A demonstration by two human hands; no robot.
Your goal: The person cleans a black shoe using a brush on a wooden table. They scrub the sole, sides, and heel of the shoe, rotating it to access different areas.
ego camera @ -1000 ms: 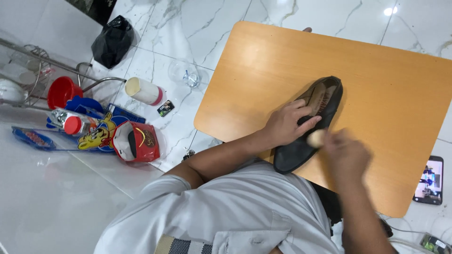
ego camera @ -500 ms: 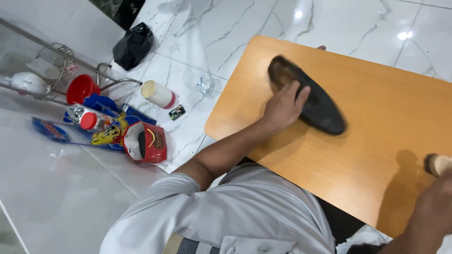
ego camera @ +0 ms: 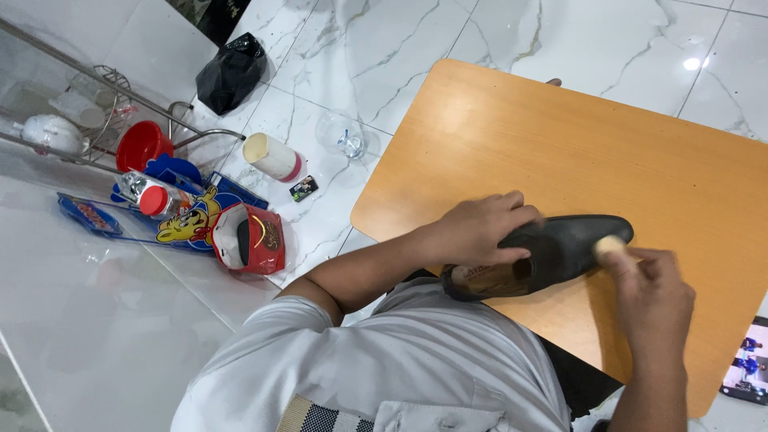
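On the wooden table (ego camera: 576, 152), a black shoe (ego camera: 560, 250) lies on its side close to your body, and your left hand (ego camera: 478, 229) grips its upper near the opening. Your right hand (ego camera: 652, 290) is closed around a pale brush (ego camera: 610, 245), its tip touching the shoe's toe. On the marble floor (ego camera: 384, 48) to your left lie a red pouch (ego camera: 250, 238), a white jar (ego camera: 274, 157) and a black bag (ego camera: 232, 72); a phone (ego camera: 746, 371) sits at the table's right edge.

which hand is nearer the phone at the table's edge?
Right. The right hand is at the shoe's toe, toward the phone; the left hand grips the shoe farther away.
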